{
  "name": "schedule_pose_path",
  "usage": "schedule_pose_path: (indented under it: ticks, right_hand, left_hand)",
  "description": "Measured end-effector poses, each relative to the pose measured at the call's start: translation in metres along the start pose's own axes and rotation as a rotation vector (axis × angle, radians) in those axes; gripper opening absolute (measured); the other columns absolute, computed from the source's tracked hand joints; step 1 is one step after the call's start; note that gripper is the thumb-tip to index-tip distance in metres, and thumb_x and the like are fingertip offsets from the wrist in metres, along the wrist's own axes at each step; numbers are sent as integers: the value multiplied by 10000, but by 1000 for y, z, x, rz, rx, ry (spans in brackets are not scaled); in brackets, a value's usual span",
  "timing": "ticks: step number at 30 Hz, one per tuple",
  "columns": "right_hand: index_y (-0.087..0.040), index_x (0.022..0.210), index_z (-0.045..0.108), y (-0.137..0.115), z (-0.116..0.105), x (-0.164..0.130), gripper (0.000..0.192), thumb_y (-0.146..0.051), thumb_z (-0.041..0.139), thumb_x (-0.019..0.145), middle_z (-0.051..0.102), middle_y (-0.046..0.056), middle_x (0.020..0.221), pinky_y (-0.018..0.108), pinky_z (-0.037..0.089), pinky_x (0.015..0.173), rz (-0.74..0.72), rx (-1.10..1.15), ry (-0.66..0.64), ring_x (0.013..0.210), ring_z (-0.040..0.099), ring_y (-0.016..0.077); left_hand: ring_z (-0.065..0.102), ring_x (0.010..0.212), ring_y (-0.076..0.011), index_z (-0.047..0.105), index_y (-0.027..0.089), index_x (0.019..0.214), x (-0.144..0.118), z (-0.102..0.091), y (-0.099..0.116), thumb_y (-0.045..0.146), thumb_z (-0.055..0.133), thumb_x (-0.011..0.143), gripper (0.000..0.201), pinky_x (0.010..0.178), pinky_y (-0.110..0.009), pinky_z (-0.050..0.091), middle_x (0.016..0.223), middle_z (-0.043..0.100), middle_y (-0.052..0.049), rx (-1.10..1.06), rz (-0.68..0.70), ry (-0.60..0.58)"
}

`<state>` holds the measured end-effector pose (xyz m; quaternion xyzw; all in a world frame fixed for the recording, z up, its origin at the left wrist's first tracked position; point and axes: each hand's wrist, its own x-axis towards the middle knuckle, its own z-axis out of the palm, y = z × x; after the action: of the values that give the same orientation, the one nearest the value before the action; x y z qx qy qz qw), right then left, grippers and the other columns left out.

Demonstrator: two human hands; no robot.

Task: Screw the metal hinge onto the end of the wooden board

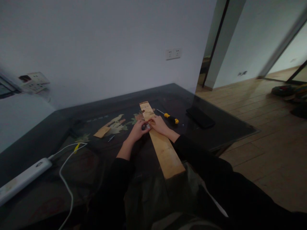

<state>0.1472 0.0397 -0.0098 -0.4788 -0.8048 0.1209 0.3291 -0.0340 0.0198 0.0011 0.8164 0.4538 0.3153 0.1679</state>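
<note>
The fingers of both hands meet around a small dark object (145, 126) with metallic glints, resting at the left edge of a long wooden plank (161, 143); it is too small to make out what it is. The left hand (137, 130) curls its fingers against the object from the left, while the right hand (158, 124) lies on the plank, fingers bent toward the object; whether either hand truly pinches it cannot be told. The plank runs from the near edge of the dark glass tabletop (227, 129) toward the far wall. Just right of the right hand lies a yellow-and-black screwdriver (169, 118), and farther right a flat black case (200, 117). To the left lies a small wood offcut (102, 131), and at the near left a white power strip (22, 179) with a white cable (65, 179).
</note>
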Motion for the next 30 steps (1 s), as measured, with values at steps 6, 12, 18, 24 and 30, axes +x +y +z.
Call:
schedule_pose_path:
  ticks: [6,12,18,24,30]
  right_hand:
    - [-173,1016,695,-3,-1,-1,204,-196,610,832,676,93,1071,353,403,940,25,-10,23,1053,553,227]
    - [-181,995,701,-5,-4,-2,191,-172,602,832,682,86,1043,356,404,936,21,-12,33,1041,557,233]
    - [-172,999,701,-10,-9,-3,193,-159,591,841,681,92,1051,357,403,939,40,-3,11,1025,565,223]
    - [-183,1017,697,-20,-13,-1,178,-210,606,866,682,97,1053,341,422,894,55,-59,-24,1027,555,236]
    - [-183,928,683,-24,-17,8,231,-396,597,907,683,110,1043,344,420,842,-12,-252,-75,1052,561,255]
  left_hand:
    - [598,1014,-249,678,196,1040,0,-3,4,328,703,766,305,947,-390,469,1024,634,-86,38,-3,-7]
    - [609,992,-246,677,186,1029,0,-1,-2,341,715,754,319,929,-392,478,1022,642,-93,-2,-3,17]
    - [622,911,-215,647,181,1030,2,8,-13,334,754,686,392,869,-372,500,1002,671,-75,-145,-132,14]
    - [624,837,-194,646,175,963,1,14,-15,324,792,623,400,802,-342,508,935,691,-58,-288,-258,34]
    - [625,844,-207,654,172,951,-1,11,-8,365,798,642,392,805,-344,500,921,698,-59,-244,-268,58]
